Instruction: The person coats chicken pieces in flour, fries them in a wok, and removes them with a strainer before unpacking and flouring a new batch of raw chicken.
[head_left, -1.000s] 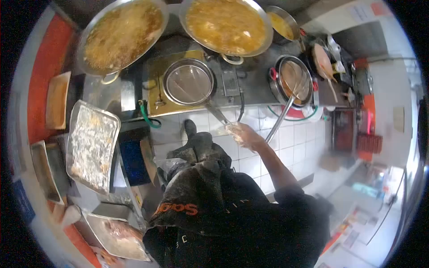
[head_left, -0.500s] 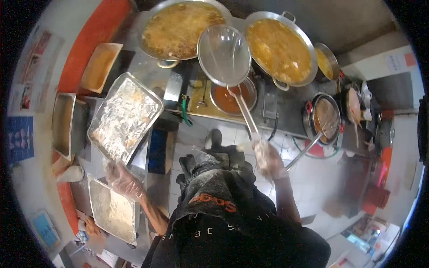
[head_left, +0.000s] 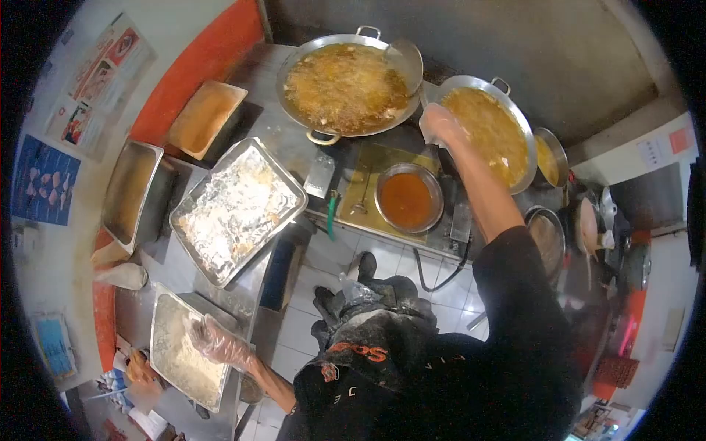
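Note:
My right hand, in a clear plastic glove, grips the handle of a large strainer. The strainer's round mesh is tilted at the right rim of the left wok, which holds bubbling oil with pieces frying. My forearm crosses in front of the right wok, also full of bubbling oil. My gloved left hand is over a metal pan of flour, fingers apart and holding nothing I can see. A floury metal tray lies just beyond it.
A bowl of orange-red liquid stands at the counter's front, beside a ladle. Two deep metal pans line the left wall. A smaller pot with yellow contents is right of the woks. A green hose hangs at the counter edge.
My right hand has carried the strainer forward from above the bowl to the left wok. My left hand has moved from the floury tray's near corner back over the flour pan. The view has shifted.

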{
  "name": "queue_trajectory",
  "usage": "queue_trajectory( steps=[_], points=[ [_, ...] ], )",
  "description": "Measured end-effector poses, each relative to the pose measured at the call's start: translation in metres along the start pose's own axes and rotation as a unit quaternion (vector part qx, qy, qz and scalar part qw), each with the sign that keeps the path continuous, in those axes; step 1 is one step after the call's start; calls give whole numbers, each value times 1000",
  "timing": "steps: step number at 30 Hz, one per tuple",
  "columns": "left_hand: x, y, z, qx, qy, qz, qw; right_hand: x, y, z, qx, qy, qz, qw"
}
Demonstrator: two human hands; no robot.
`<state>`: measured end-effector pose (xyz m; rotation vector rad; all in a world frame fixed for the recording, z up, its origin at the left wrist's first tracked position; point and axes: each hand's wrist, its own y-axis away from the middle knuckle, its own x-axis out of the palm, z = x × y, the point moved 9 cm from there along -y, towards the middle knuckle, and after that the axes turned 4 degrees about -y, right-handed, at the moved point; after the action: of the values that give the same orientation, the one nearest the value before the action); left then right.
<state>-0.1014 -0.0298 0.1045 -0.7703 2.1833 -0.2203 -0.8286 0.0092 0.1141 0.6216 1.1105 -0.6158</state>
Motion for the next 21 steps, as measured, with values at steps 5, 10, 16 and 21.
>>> queue_trajectory(
  steps=[5,10,16,21],
  points=[
    [-17,12,-2,14,-61,-30,998,72,-23,-20,43,-154,184,970],
    [-17,15,-11,-22,-2,-53,998,100,8,21,104,-512,226,822],
    [-17,14,-19,-52,-44,-53,996,154,-4,54,73,-636,277,716],
    [-12,29,-31,-63,-12,-37,997,152,-3,81,93,-684,260,675]
  ],
)
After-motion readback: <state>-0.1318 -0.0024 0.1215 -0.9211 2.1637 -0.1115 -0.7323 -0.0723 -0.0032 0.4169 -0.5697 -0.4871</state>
